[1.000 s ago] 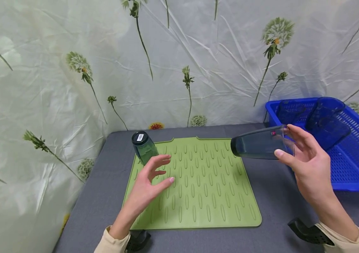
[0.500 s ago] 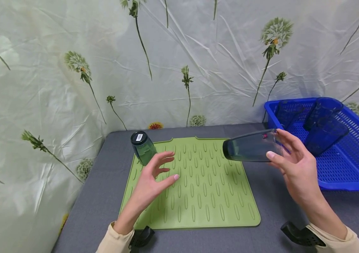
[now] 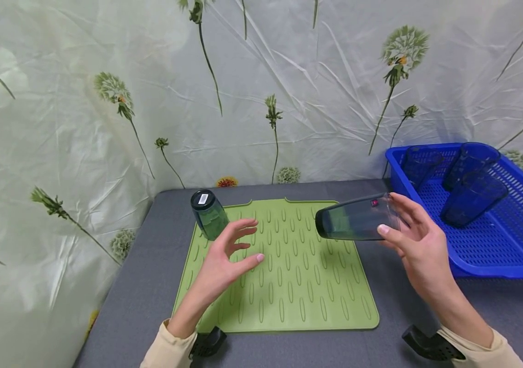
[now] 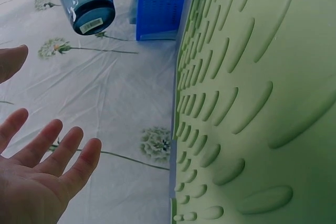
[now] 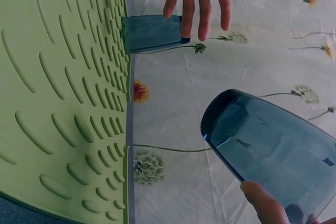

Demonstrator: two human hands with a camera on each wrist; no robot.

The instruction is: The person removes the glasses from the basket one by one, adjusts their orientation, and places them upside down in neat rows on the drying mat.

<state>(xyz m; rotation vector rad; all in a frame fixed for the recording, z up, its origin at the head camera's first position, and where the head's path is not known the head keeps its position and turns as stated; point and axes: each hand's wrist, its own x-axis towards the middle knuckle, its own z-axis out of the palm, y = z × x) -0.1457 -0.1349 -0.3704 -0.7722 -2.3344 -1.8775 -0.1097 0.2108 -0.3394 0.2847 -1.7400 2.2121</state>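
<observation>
My right hand [image 3: 419, 245] grips a smoky blue-grey drinking glass [image 3: 355, 219] near its rim, thumb in front and fingers behind. The glass lies almost level in the air, its thick base pointing left over the right side of a green drying mat [image 3: 284, 286]. Over the mat's left half hovers my left hand [image 3: 222, 260], fingers spread and apart from the thumb, holding nothing. Just behind it a second glass [image 3: 210, 214] stands upside down on the mat's back left corner, a barcode label on its base. In the right wrist view that upturned glass [image 5: 155, 32] is partly behind the left hand's fingers.
A blue plastic basket [image 3: 519, 255] stands on the right of the grey-covered table [image 3: 123, 286], with several glasses [image 3: 473, 199] inside. Behind the table hangs a pale sheet [image 3: 335, 102] with a dandelion print.
My right hand has carried its glass leftward and slightly down, away from the basket and over the mat's right edge. The left hand has shifted slightly right, still empty.
</observation>
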